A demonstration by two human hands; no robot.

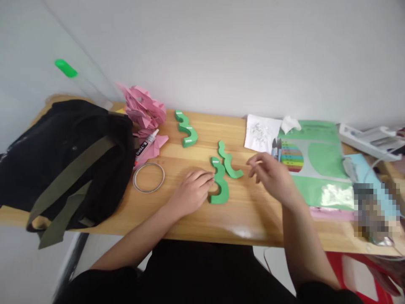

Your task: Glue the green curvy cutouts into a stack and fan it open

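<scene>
A thick green wavy piece shaped like a 3 (223, 190) lies flat on the wooden table, with a short white strip on its upper end. The bent fingers of my left hand (196, 190) are closed at its left edge; the thumb is mostly hidden. Just right of it, a thinner green wavy strip (229, 164) touches or nearly touches its side. My right hand (268, 175) hovers to the right of that strip, fingers loosely bent and apart, with nothing visible in them. Farther back lies a second thick green wavy piece (188, 131), bearing several white strips.
A black bag (72, 164) covers the table's left end. Beside it are crumpled pink pieces (144, 107), a glue tube (145, 147) and a ring-shaped roll (148, 177). A white paper (261, 133), green printed sheet (322, 158) and white power strip (368, 141) occupy the right, before the wall.
</scene>
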